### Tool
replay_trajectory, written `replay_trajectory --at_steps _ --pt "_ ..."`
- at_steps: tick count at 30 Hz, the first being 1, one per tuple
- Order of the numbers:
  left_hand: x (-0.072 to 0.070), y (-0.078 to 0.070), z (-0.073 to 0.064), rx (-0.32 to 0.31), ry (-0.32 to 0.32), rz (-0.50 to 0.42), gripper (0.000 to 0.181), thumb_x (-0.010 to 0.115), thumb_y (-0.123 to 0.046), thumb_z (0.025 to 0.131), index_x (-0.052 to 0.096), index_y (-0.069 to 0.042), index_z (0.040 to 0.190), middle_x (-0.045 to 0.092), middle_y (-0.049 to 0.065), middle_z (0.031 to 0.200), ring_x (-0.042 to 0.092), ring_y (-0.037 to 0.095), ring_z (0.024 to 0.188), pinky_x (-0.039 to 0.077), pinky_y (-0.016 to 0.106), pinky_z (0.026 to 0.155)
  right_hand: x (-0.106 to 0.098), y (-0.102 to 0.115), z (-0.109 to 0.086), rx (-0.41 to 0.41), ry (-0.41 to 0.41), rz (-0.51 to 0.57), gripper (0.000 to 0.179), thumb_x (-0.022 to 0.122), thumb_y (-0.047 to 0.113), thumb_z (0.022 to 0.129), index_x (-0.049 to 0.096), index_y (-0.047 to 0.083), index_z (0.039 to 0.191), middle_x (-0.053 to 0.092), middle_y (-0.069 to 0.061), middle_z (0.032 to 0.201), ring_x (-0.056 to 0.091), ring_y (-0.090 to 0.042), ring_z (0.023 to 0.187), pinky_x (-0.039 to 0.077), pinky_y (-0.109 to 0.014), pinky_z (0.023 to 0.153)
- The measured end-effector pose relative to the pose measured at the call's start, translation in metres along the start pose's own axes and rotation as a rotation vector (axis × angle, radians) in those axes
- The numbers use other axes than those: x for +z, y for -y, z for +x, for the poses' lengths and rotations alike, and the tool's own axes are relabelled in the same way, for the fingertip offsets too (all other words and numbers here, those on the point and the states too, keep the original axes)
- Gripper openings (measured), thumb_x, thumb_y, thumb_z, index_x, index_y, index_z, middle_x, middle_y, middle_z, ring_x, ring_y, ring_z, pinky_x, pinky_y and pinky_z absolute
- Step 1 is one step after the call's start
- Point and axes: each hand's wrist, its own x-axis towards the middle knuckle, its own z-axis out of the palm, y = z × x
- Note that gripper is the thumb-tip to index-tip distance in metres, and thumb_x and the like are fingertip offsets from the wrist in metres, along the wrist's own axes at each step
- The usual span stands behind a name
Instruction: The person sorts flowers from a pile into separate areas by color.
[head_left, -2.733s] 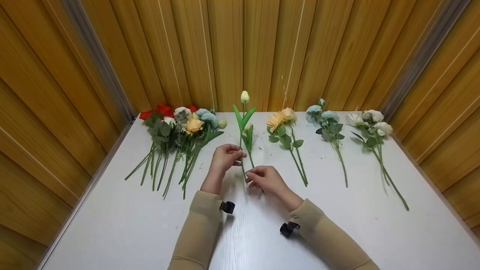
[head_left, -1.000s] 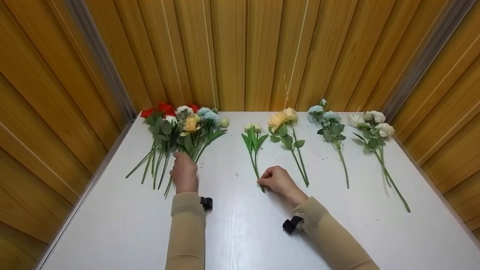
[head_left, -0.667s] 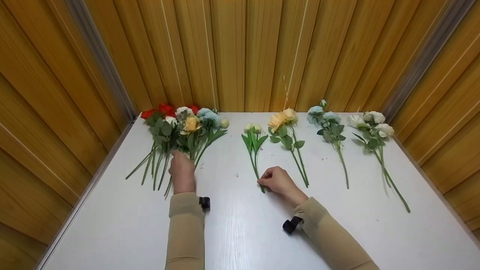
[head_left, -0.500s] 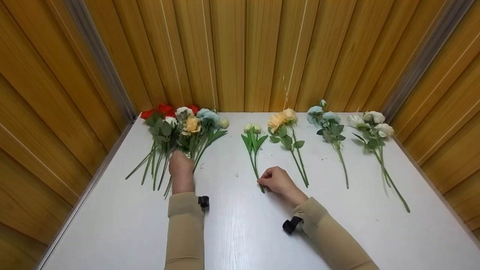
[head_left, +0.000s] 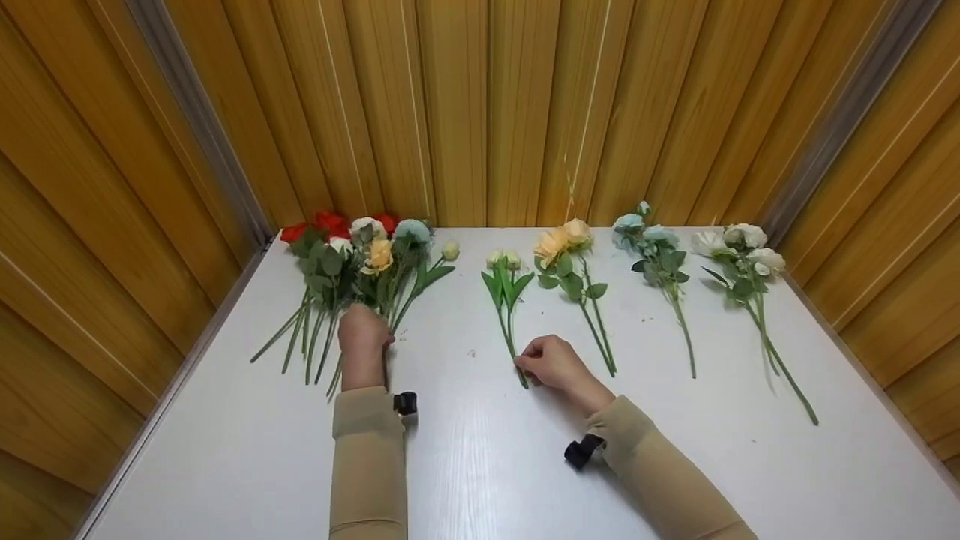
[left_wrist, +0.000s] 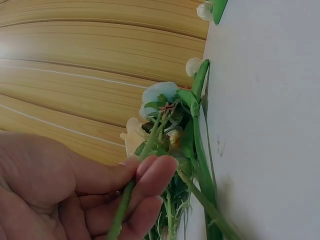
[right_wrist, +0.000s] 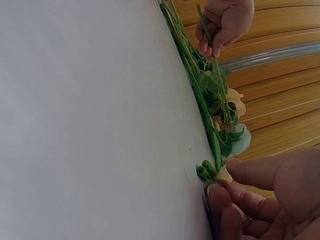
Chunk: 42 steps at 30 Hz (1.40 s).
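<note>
In the head view my left hand (head_left: 363,328) is over the left-hand pile of flowers. Between its thumb and fingers it pinches a green stem (left_wrist: 121,212), seen in the left wrist view, which runs up to the light-blue flower (left_wrist: 159,97). A pale tulip (head_left: 450,250) lies just right of that bloom. My right hand (head_left: 556,364) pinches the lower stems of two pale tulips (head_left: 504,260) lying side by side on the table. Their cut stem ends (right_wrist: 204,171) show at the fingertips in the right wrist view.
Red flowers (head_left: 330,223), white ones and a yellow-orange flower (head_left: 379,256) share the left pile. Rightward lie yellow-orange flowers (head_left: 562,238), blue flowers (head_left: 645,231) and white flowers (head_left: 750,240) in separate groups on the white table (head_left: 480,465). Wooden panel walls (head_left: 517,112) enclose the back and sides.
My left hand has left the upright tulip, which now lies beside the other, and has moved to the left pile. There the light-blue flower has shifted slightly left, away from the pile's tulip.
</note>
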Motion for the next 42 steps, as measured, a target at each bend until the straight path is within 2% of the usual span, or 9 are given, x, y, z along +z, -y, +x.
replay_trajectory --at_steps 9,15,19,24,29,34,37,40,42 --pt "-0.005 -0.011 -0.005 -0.004 0.040 -0.300 0.030 0.052 -0.010 0.108 0.063 0.006 0.131 0.073 0.022 0.116 0.076 0.030 0.101 0.059 0.043 0.094 -0.001 0.001 0.001 0.029 -0.001 0.055 0.018 0.072 0.020 0.096 0.067 0.006 0.086 0.065 -0.004 0.070 0.061 -0.012 0.060 0.052 -0.024 0.055" --pt "-0.003 -0.026 -0.011 0.077 0.058 -0.476 0.027 0.054 -0.007 0.106 0.061 0.006 0.128 0.075 0.023 0.107 0.079 0.024 0.089 0.063 0.037 0.086 -0.006 0.006 0.002 0.012 -0.027 0.094 0.018 0.069 0.020 0.098 0.068 0.005 0.088 0.067 -0.005 0.071 0.061 -0.013 0.059 0.049 -0.024 0.051" --pt "0.005 -0.040 -0.020 0.113 0.153 -0.621 0.023 0.055 -0.007 0.106 0.059 0.006 0.125 0.076 0.023 0.105 0.079 0.022 0.085 0.064 0.031 0.077 -0.008 0.012 0.001 -0.061 -0.049 0.141 0.016 0.069 0.017 0.099 0.071 0.002 0.094 0.072 -0.007 0.077 0.065 -0.012 0.063 0.048 -0.022 0.052" --pt "0.024 -0.057 -0.032 0.140 0.318 -0.745 0.018 0.053 -0.005 0.106 0.053 0.000 0.123 0.077 0.021 0.108 0.079 0.027 0.094 0.064 0.036 0.084 -0.007 0.024 -0.004 -0.168 -0.003 0.221 0.022 0.067 0.016 0.101 0.073 -0.005 0.105 0.077 -0.014 0.089 0.071 -0.012 0.072 0.056 -0.023 0.065" --pt "0.047 -0.070 -0.044 0.230 0.415 -0.782 0.014 0.051 0.000 0.105 0.047 -0.005 0.118 0.077 0.023 0.109 0.078 0.029 0.100 0.058 0.046 0.099 -0.005 0.033 -0.013 -0.202 0.063 0.309 0.034 0.064 0.023 0.103 0.071 -0.006 0.118 0.079 -0.015 0.103 0.077 -0.017 0.085 0.062 -0.033 0.077" --pt "0.067 -0.081 -0.055 0.305 0.483 -0.760 0.014 0.050 0.001 0.105 0.046 -0.004 0.118 0.077 0.022 0.110 0.078 0.027 0.101 0.044 0.055 0.115 -0.007 0.037 -0.016 -0.211 0.084 0.410 0.033 0.063 0.021 0.104 0.071 -0.005 0.122 0.079 -0.016 0.107 0.078 -0.014 0.089 0.062 -0.030 0.082" --pt "0.077 -0.085 -0.060 0.324 0.505 -0.751 0.015 0.052 0.001 0.105 0.047 -0.003 0.118 0.078 0.020 0.111 0.078 0.025 0.100 0.046 0.054 0.113 -0.010 0.038 -0.017 -0.207 0.065 0.457 0.029 0.063 0.016 0.103 0.071 -0.008 0.118 0.080 -0.013 0.101 0.076 -0.009 0.084 0.062 -0.028 0.080" --pt "0.085 -0.087 -0.063 0.336 0.519 -0.739 0.014 0.054 -0.001 0.105 0.049 -0.002 0.118 0.078 0.018 0.111 0.078 0.023 0.100 0.054 0.045 0.104 -0.013 0.038 -0.016 -0.206 0.033 0.489 0.026 0.065 0.011 0.101 0.071 -0.010 0.113 0.079 -0.007 0.091 0.074 -0.007 0.076 0.063 -0.026 0.075" --pt "0.090 -0.088 -0.066 0.339 0.531 -0.726 0.015 0.056 -0.003 0.104 0.052 -0.002 0.119 0.078 0.017 0.114 0.076 0.024 0.107 0.051 0.042 0.106 -0.016 0.037 -0.015 -0.206 0.012 0.483 0.025 0.066 0.011 0.101 0.071 -0.010 0.114 0.078 -0.005 0.087 0.073 -0.007 0.071 0.062 -0.025 0.070"
